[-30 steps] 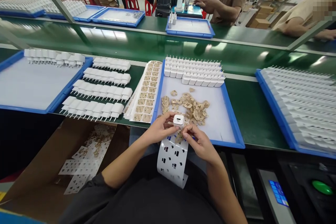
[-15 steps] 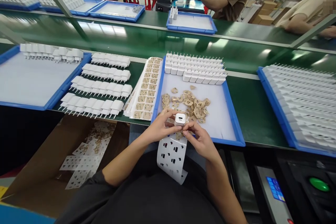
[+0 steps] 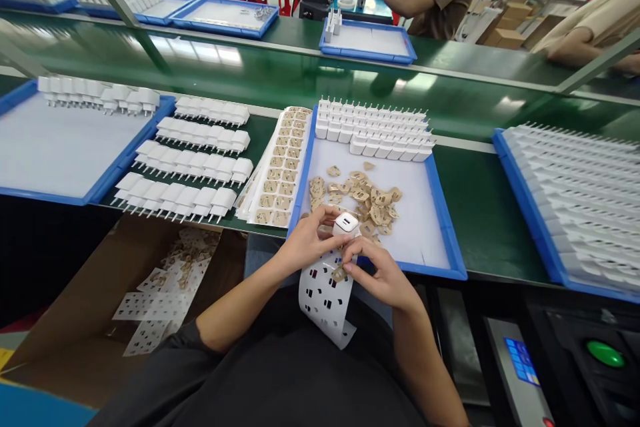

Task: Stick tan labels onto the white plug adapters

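My left hand holds a small white charger plug just above the near edge of a blue tray. My right hand pinches a tan sticker at the top of a white backing sheet that hangs down over my lap. The two hands are close together, fingertips nearly touching below the plug. A heap of loose tan stickers lies in the tray right behind my hands, and rows of white plugs stand at the tray's far end.
Rows of finished white plugs and a stack of sticker sheets lie left of the tray. Further blue trays flank them. A cardboard box with used backing sheets stands lower left. People work across the green belt.
My right hand has dropped slightly from the plug to the top of the backing sheet and now pinches a sticker there. My left hand still holds the plug, shifted a little right.
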Available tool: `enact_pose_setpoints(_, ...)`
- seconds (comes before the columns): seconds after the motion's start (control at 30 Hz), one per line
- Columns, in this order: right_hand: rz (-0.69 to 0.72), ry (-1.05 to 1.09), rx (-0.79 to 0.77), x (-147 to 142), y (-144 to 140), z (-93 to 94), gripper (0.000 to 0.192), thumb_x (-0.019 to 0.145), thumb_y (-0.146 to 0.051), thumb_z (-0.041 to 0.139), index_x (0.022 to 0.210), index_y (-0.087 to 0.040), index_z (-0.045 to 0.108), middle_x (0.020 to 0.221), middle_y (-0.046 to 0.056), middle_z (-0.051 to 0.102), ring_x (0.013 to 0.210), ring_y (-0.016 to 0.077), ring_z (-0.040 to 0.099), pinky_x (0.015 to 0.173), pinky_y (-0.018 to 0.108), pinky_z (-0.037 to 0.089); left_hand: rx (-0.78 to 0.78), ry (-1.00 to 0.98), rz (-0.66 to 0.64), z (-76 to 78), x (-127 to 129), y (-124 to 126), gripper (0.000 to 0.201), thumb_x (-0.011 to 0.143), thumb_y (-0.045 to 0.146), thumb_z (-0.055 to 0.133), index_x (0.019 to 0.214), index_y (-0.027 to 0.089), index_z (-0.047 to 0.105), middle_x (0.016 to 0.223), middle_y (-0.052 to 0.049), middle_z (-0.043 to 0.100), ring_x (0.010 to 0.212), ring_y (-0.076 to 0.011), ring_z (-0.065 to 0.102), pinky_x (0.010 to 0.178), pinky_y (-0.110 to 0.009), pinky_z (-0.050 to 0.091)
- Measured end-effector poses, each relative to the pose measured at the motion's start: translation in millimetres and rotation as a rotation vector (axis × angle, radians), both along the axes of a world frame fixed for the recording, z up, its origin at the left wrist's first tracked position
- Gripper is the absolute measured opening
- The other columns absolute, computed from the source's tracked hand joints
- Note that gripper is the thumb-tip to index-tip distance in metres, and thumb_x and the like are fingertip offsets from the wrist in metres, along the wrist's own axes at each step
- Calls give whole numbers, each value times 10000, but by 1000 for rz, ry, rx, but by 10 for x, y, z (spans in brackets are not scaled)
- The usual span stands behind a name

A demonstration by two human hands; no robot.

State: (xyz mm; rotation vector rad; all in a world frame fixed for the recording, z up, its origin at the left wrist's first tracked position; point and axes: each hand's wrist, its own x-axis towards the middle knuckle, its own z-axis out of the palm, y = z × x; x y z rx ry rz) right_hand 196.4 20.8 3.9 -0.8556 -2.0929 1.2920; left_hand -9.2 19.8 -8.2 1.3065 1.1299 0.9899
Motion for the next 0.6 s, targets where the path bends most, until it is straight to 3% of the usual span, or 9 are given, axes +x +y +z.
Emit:
enact_pose_setpoints(0.2,-26,33,-25,2,7,-36,50,965,-293,615,949,-246,626,897,24,673,843,196,630,798,337,492,72,14,54,11,8,-41,374,831,200,666,1184,208,546,1140,-71,700,1013,-202,707,958,-386,587)
enact_pose_setpoints(0.37,-156,150,-102,-37,-28,-45,43,955,-297,643,951,-255,646,906,19,673,873,189,651,800,314,510,147,50,32,-6,-14,-56,386,842,249,730,1206,205,612,1181,-86,708,1101,-234,691,1017,-406,558)
enact_pose_setpoints(0.5,-403,310,-96,-106,-46,-36,51,937,-298,672,969,-267,648,909,7,648,876,177,638,799,303,509,221,32,-12,-36,-49,-64,393,869,252,731,1252,219,648,1285,-101,694,1205,-258,662,1061,-403,535)
enact_pose_setpoints(0.6,-547,294,-73,-177,-10,-22,59,929,-302,681,963,-260,655,923,6,640,892,172,623,824,307,498,220,47,-24,-47,-67,-72,411,870,241,739,1274,227,664,1299,-99,699,1218,-263,659,1072,-401,524)
